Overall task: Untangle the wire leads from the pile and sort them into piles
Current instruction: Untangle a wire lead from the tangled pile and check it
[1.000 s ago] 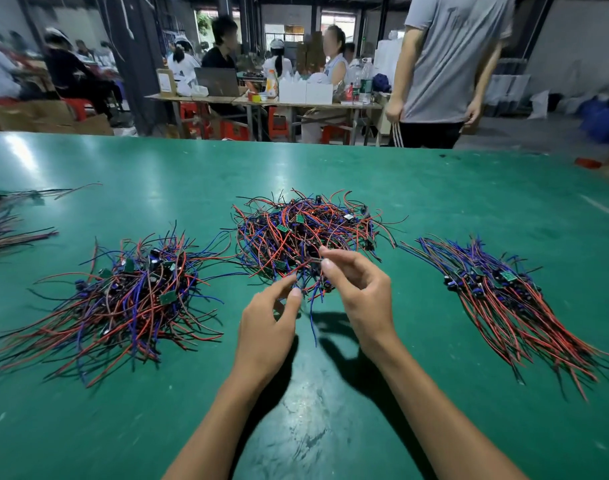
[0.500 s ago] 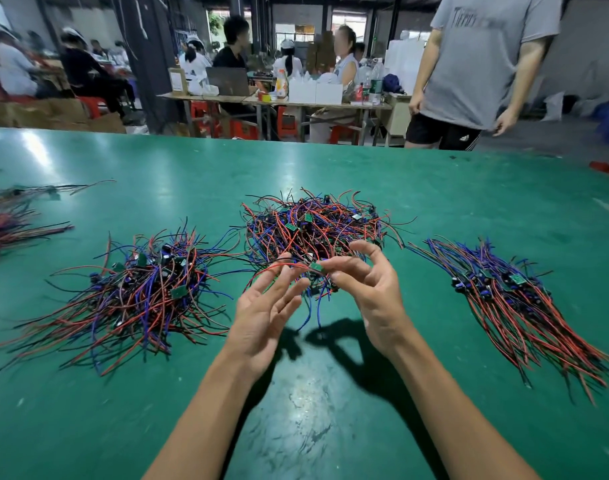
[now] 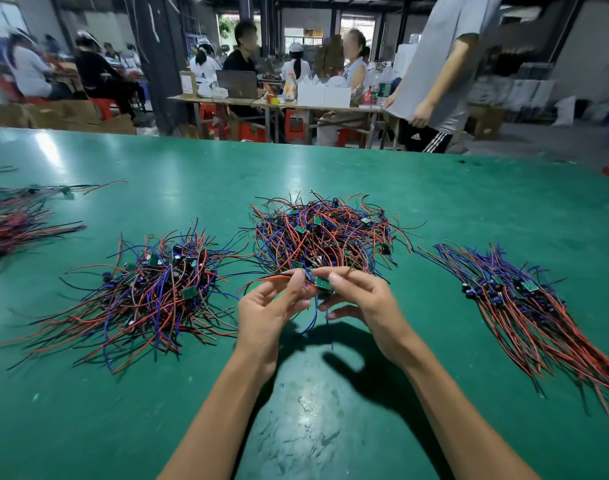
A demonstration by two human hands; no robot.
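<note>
A tangled pile of red, blue and black wire leads [image 3: 325, 233] with small green boards lies at the middle of the green table [image 3: 331, 427]. Just in front of it, my right hand [image 3: 360, 299] pinches one wire lead [image 3: 321, 283] by its green board, lifted off the table. My left hand [image 3: 266, 311] pinches the same lead's red wire. Its blue wires dangle between my hands. A looser pile [image 3: 150, 292] lies to the left, and a combed, aligned pile [image 3: 525, 299] lies to the right.
Another pile of leads [image 3: 12, 220] lies at the far left edge. A person in a grey shirt [image 3: 434, 71] stands beyond the table's far right edge. Other people sit at tables behind.
Both hands have risen slightly from the table and drawn one lead out of the middle pile. My left hand went from open fingers to pinching the red wire.
</note>
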